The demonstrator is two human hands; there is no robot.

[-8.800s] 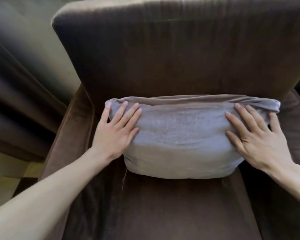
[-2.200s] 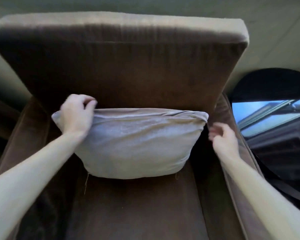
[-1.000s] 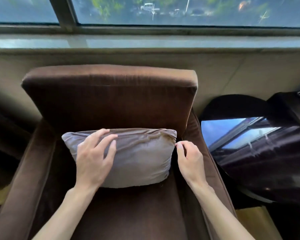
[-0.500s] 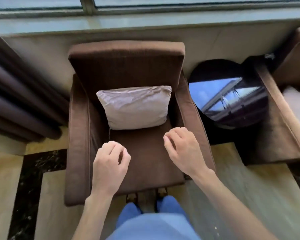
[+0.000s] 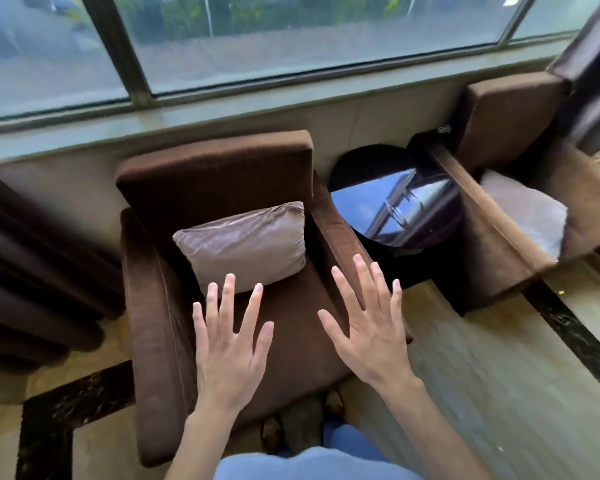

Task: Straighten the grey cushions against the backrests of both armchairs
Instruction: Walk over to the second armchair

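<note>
A wide window (image 5: 257, 46) runs above two brown armchairs. The near armchair (image 5: 222, 271) holds a grey cushion (image 5: 246, 244), now propped against its backrest. The second armchair (image 5: 520, 202), far right beyond a round glossy desk (image 5: 395, 209), shows another grey cushion (image 5: 527, 209) on its seat. The left hand (image 5: 231, 344) and right hand (image 5: 369, 323), a second ago on the near cushion, have pulled back; each grip is spread open, empty. One chair looks finished; the other likely comes next.

armchairs (image 5: 222, 188): dark brown
cushion (image 5: 246, 245): grey
round table (image 5: 399, 206): glossy black
floor (image 5: 482, 375): beige, black-veined border
</note>
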